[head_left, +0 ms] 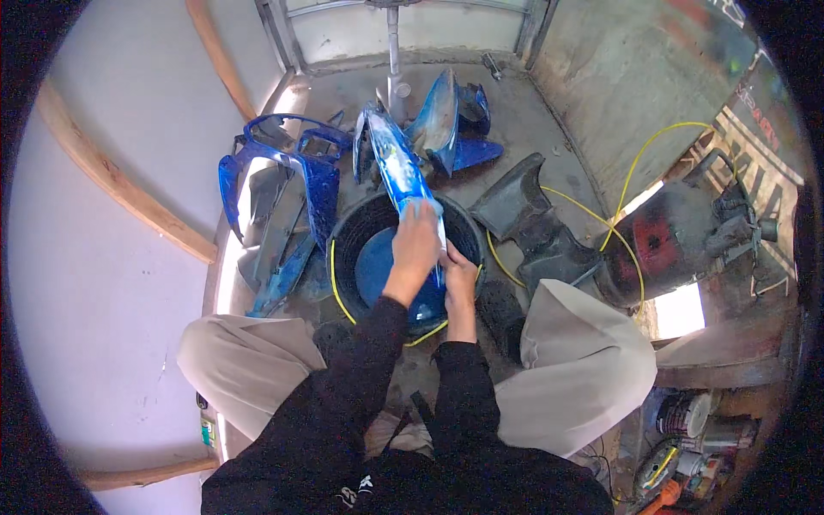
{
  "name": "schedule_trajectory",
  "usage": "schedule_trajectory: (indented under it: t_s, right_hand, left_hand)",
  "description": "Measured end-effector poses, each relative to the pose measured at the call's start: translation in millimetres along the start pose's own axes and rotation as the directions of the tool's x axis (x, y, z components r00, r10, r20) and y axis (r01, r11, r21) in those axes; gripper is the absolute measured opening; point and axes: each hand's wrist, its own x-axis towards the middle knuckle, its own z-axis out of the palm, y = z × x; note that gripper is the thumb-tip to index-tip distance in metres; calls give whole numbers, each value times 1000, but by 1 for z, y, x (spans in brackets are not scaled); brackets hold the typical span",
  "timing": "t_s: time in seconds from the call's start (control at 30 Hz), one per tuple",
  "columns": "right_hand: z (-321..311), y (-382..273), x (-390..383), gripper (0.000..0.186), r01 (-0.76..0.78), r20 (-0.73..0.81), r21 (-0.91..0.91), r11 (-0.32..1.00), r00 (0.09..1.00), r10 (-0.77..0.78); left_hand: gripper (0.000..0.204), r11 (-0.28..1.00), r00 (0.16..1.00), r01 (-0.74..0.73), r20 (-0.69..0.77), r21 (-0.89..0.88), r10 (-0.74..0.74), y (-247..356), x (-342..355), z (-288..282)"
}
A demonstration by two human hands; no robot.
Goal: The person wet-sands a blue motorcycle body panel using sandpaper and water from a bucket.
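Note:
A long, glossy blue motorcycle body panel (399, 172), wet with pale suds or glare, slants over a round black basin (343, 227). My left hand (415, 247) presses on its upper surface with fingers curled. A pale bluish patch shows by those fingertips; whether it is a cloth, a sponge or foam I cannot make out. Lower down, my right hand (461, 273) grips the panel's near end by its right edge. Bluish water (375, 262) lies in the basin beneath.
More blue motorcycle panels lie left (318, 184) and behind (438, 120). Dark plastic parts (524, 206) rest at the right. A yellow hose (631, 172) loops near a dark tank (657, 245). A metal post (394, 51) stands at the back. Spools and tools (684, 415) sit lower right.

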Motion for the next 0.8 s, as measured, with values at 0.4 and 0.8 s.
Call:
schedule_trajectory:
  t_s: [0.4,0.8]
  right_hand:
    - [13,1,-3,45,-3,38,18,1000,999,2]
    - [0,-35,-21,53,-95,187,423,901,982,16]
  left_hand:
    - [36,999,997,-6,-82,-53,2,-49,34,-7]
    - [35,941,999,47,-10,-336,-54,-2,-25,-53]
